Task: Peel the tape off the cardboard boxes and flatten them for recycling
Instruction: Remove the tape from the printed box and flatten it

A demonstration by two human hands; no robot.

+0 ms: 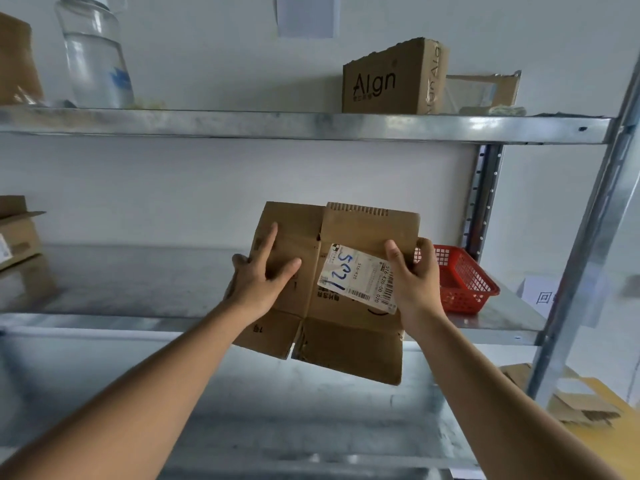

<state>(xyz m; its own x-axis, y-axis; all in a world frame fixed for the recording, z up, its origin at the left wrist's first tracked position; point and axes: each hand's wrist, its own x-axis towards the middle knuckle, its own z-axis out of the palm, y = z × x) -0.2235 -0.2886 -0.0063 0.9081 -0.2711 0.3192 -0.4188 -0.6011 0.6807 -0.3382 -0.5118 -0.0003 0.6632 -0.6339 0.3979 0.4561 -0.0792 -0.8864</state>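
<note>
1. Two bare forearms reach up from the bottom of the view, one from each lower corner, to a single flattened cardboard box (341, 289) held in the air in front of the middle shelf (138, 289).
2. The left hand (261, 278) lies spread on the box's left panel: its fingers (270, 240) are wide apart and pressed flat against the cardboard, thumb angled toward the centre crease.
3. The right hand (415, 275) pinches the right edge: the thumb sits on the front face just beside the label, the other fingers curl round behind, closed on the cardboard.
4. One white shipping label (356, 277) with blue handwriting lies on the right panel, between the two hands.
5. The box's four flaps, two above and two below, stand open in line with the panels.
6. One red plastic basket (464, 278) sits on the middle shelf behind the right hand.
7. On the top shelf (311, 124) stand one printed carton (391, 81), an opened box (485, 90) beside it, and one clear water bottle (93, 53) to the left.
8. More cardboard boxes (17, 233) sit at the left edge, and flattened pieces (581, 407) lie at lower right.
</note>
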